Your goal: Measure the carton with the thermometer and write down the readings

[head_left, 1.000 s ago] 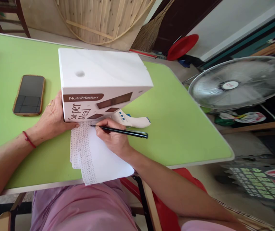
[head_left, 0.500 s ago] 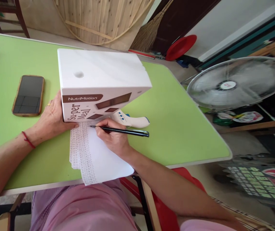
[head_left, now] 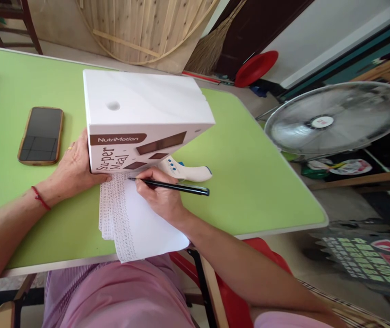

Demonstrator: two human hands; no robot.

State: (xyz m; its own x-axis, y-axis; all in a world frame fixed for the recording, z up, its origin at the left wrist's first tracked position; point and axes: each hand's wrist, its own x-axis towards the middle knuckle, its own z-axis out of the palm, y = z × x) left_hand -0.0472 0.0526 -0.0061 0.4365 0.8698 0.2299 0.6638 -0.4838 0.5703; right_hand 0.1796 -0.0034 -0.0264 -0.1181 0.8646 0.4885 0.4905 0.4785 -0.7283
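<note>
My right hand (head_left: pixel 161 195) is closed round a black pen (head_left: pixel 181 186), its tip on the top sheet of paper (head_left: pixel 150 228). Rows of small handwriting run along the left part of that sheet. More written sheets fan out under it to the left. A white carton (head_left: pixel 147 100) printed "NutriMotion Super Meal" stands over the far end of the paper. My left hand (head_left: pixel 75 161) grips the carton's lower left corner, thumb along the bottom edge by the paper, the other fingers partly hidden. Behind my right hand lies a white handheld device with blue buttons (head_left: pixel 191 173).
A phone in a brown case (head_left: pixel 41 135) lies left of the carton on the green table (head_left: pixel 249 191). Right of the table stands a fan (head_left: pixel 321 120). A red stool (head_left: pixel 266 255) is beside me, below the table edge.
The pen's back end has shifted slightly left, with its tip still at the paper. My left hand and the carton stay almost the same.
</note>
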